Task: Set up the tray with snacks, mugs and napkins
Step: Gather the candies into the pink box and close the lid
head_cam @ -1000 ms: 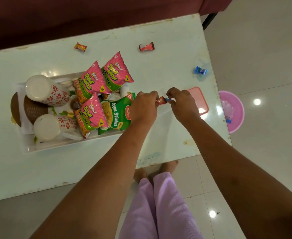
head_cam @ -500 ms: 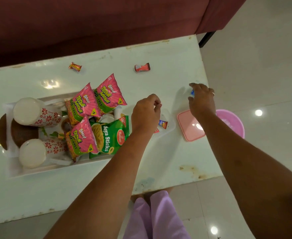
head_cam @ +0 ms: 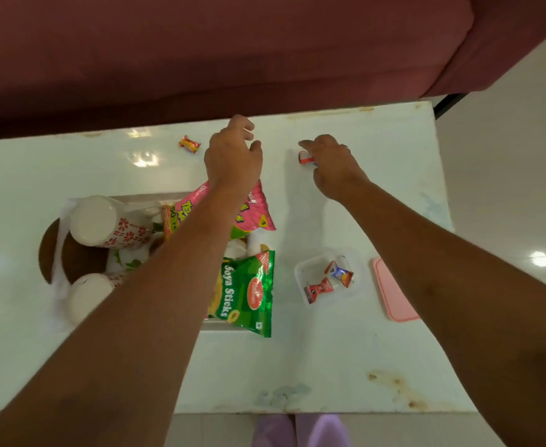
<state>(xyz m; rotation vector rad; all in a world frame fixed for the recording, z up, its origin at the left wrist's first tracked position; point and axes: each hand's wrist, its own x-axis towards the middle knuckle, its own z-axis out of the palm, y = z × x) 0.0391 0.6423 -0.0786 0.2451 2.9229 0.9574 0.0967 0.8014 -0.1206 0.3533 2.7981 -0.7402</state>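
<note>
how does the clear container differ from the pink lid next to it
The container is clear and holds two candies; the lid is opaque pink, with nothing on its visible part. The lid lies right of the container, apart. Both rest flat on the table.

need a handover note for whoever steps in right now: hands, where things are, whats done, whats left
Left hand: open, empty, hovers near the orange-yellow wrapped sweet at the far edge of the white table.
Right hand: over the red wrapped sweet; grip unclear.
Done: white rectangular tray holds two white flower-patterned mugs, pink snack packets, green Soya Sticks packet. Small clear plastic box holds two wrapped sweets.
Left: likely gather both loose sweets into the box, then close it with the pink lid beside it.
</note>
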